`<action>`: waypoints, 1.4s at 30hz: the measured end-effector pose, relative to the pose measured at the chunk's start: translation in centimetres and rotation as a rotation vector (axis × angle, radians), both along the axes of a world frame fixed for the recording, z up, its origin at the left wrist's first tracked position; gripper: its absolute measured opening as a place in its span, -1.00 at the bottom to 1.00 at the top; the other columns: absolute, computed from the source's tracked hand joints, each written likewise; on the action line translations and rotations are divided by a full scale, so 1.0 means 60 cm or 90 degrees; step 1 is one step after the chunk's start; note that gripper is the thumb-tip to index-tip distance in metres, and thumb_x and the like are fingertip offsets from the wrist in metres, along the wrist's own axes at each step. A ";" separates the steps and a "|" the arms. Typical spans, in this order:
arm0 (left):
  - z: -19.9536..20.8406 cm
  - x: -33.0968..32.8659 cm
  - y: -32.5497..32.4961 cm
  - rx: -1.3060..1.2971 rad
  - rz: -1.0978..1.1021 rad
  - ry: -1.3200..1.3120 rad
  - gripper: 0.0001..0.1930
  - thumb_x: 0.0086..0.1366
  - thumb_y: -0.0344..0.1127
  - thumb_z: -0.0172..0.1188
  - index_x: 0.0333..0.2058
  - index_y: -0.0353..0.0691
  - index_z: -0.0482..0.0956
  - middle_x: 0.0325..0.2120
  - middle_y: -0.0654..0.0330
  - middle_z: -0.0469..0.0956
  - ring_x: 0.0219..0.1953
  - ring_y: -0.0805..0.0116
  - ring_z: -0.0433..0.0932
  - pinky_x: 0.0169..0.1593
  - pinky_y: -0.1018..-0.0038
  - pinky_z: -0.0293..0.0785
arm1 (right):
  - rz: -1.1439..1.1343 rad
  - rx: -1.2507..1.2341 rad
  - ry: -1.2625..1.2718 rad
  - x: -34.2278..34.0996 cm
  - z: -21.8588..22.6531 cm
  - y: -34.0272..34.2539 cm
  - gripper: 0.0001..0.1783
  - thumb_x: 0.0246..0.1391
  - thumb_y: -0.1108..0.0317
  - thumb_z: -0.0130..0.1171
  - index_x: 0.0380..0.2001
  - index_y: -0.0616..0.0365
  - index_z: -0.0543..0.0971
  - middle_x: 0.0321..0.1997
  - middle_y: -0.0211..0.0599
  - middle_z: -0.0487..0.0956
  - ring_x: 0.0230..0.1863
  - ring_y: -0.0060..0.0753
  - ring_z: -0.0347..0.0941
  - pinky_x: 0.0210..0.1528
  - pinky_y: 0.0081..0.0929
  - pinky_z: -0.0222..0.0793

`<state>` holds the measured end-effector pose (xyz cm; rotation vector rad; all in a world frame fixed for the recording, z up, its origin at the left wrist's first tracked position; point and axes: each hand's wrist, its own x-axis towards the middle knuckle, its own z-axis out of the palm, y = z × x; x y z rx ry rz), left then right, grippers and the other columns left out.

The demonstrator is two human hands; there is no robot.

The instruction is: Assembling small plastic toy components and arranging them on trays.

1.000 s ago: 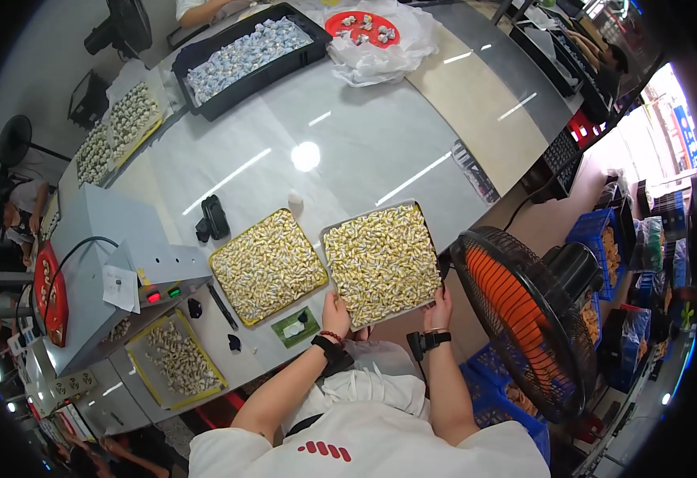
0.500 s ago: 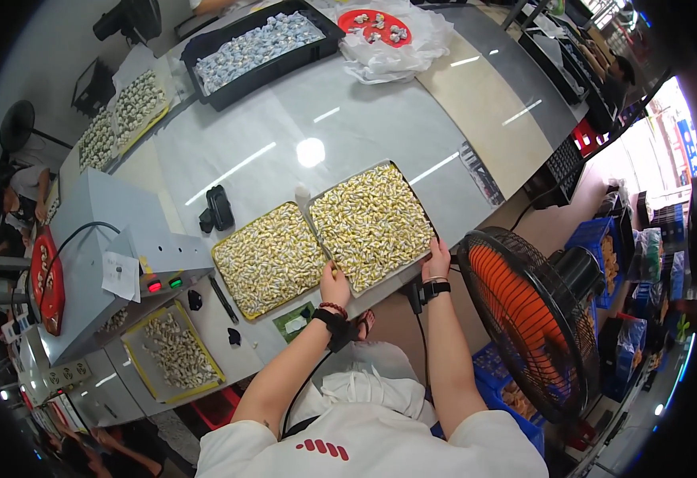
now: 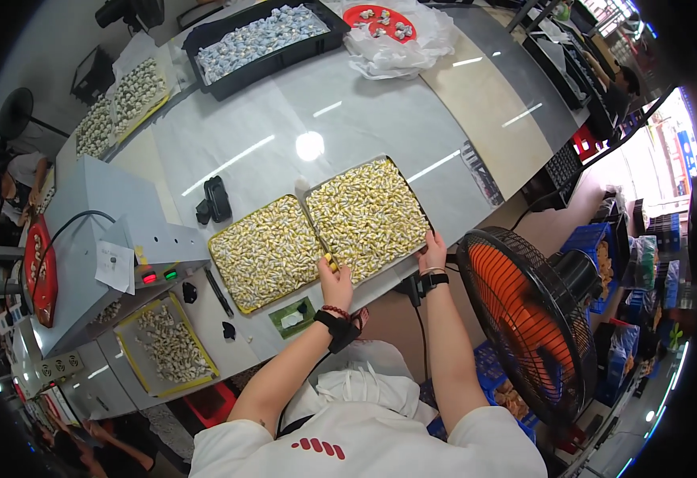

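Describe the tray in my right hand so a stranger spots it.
Beside the grey table, find the big fan. Left of it, two trays of golden pieces sit side by side. Take the right tray: unlike the left tray, it's nearer the fan, your right hand on its edge.

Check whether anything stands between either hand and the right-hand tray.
Nothing visible does: the left hand and the right hand hold the near corners of the right-hand tray. The left-hand tray lies alongside, not blocking them.
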<state>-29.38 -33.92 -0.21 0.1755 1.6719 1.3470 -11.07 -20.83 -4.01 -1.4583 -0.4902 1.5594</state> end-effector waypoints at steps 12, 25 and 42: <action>0.031 0.028 -0.032 -0.024 -0.068 0.003 -0.43 0.20 -0.37 0.01 0.12 -0.43 0.00 -0.25 0.05 0.40 -0.46 0.52 0.40 -0.49 0.59 0.32 | -0.025 0.004 0.064 0.042 0.012 -0.036 -0.70 0.15 0.30 -0.05 -0.05 0.07 0.39 -0.19 -0.48 0.46 -0.23 -0.52 0.39 -0.31 -0.38 0.38; -0.021 0.051 -0.057 0.002 -0.019 -0.033 -0.41 0.19 -0.36 0.05 0.13 -0.44 0.03 -0.07 -0.03 0.31 -0.19 0.33 0.46 -0.21 0.50 0.40 | 0.010 -0.026 -0.008 0.047 0.031 -0.046 -0.75 0.15 0.28 -0.05 -0.12 0.09 0.42 -0.29 -0.47 0.48 -0.37 -0.55 0.42 -0.43 -0.42 0.45; -0.083 0.055 -0.066 -0.016 -0.014 -0.006 -0.78 0.18 -0.33 0.06 -0.25 -0.33 0.37 -0.62 0.38 0.31 -0.61 0.65 0.22 -0.59 0.63 0.12 | -0.004 0.023 -0.217 0.057 0.010 -0.095 -0.59 0.13 0.36 -0.02 0.07 0.13 0.29 -0.35 -0.43 0.41 -0.40 -0.61 0.34 -0.42 -0.59 0.46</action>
